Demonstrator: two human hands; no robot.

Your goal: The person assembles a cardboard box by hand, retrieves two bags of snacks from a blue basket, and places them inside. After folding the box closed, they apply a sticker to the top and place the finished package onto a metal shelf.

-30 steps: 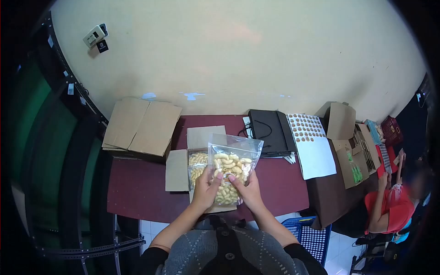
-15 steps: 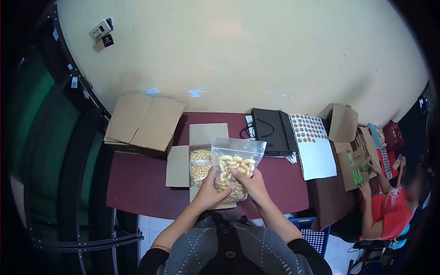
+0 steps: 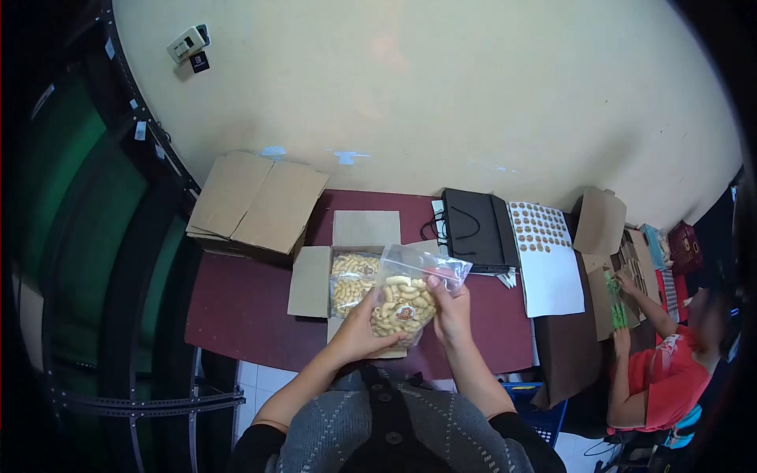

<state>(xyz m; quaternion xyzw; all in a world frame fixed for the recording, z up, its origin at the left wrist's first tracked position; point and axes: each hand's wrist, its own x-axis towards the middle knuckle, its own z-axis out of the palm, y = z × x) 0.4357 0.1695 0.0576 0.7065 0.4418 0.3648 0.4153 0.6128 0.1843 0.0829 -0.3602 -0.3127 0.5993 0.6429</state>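
Note:
A clear zip bag of pale, curved macaroni-like snacks [image 3: 408, 303] with a round sticker is held up in front of me. My left hand [image 3: 361, 329] grips its lower left side, fingers closed round it. My right hand [image 3: 451, 311] pinches the upper right side, thumb on the front near the top. Below and behind the bag stands an open cardboard box [image 3: 310, 282], flaps folded out, with similar filled bags [image 3: 352, 288] inside. The held bag hides the box's right part.
Flattened cardboard boxes [image 3: 258, 200] lie stacked on the left of the maroon table [image 3: 236, 311]. To the right are a black paper bag [image 3: 479, 229] and a sheet of round stickers [image 3: 546, 260]. A person in red [image 3: 666, 370] handles green items [image 3: 615, 301] at the far right.
My right hand has moved up and right along the bag's edge. The bag has turned, so its round sticker now shows. The view has shifted slightly.

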